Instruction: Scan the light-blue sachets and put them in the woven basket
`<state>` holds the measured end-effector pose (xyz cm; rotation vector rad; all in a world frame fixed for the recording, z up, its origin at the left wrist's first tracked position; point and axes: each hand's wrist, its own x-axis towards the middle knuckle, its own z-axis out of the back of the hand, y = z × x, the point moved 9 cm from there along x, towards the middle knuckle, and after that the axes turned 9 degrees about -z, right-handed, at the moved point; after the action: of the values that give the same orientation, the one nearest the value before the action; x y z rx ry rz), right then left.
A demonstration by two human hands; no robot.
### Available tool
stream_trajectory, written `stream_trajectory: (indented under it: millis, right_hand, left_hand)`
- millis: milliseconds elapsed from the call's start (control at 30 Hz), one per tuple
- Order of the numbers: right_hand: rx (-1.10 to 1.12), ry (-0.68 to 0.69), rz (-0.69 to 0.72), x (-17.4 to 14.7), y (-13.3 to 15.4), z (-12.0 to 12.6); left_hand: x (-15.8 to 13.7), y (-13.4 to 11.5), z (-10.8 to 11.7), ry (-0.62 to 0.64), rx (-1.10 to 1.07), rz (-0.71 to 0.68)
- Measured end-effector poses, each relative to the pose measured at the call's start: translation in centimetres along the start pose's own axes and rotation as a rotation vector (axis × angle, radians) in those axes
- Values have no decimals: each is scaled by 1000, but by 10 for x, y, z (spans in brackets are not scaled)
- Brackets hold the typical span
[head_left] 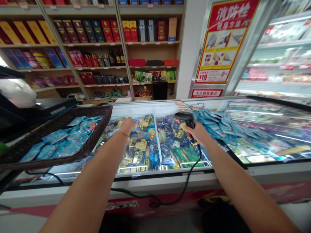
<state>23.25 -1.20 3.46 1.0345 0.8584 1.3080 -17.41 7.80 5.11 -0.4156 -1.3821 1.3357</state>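
Note:
My right hand (199,132) is wrapped around the handle of a black barcode scanner (185,117), held over the chest freezer's sliding glass top. From its handle a black cable (188,181) hangs down across the freezer front. My left hand (128,124) reaches over the left part of the freezer, its fingers curled down and mostly hidden behind the back of the hand. Whatever they may hold does not show. Around and below both hands lie colourful ice cream packets (139,147). Right of the scanner, many blue packets (218,124) are piled on the glass.
A dark wicker basket (97,142) of small blue sachets (65,139) stands at the left, beside black counter equipment (52,106). Behind the freezer (170,176) are shelves of boxed goods (91,30) and a red fire hydrant poster (225,42). A lit display fridge (279,61) is at the right.

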Motion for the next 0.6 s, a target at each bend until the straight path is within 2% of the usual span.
stream_trajectory:
  millis: [133,233,367,500,600]
  right_hand:
    - [-35,7,-1,-1,-1,-2]
    - [-22,-1,0,-1,-2,0]
    - [-27,-1,2,0,-2,0]
    - [-5,6,-3,-1,-1,-2]
    - [-11,8,-2,-3,1,-4]
  left_hand:
    - [-14,-8,-55,169,252,28]
    - [-28,-16,-82,217,465,30]
    - [-41,-19,-97,173,477,51]
    - [-46,-17,-101,123,387,40]
    - [-48,-17,-102,130,340,12]
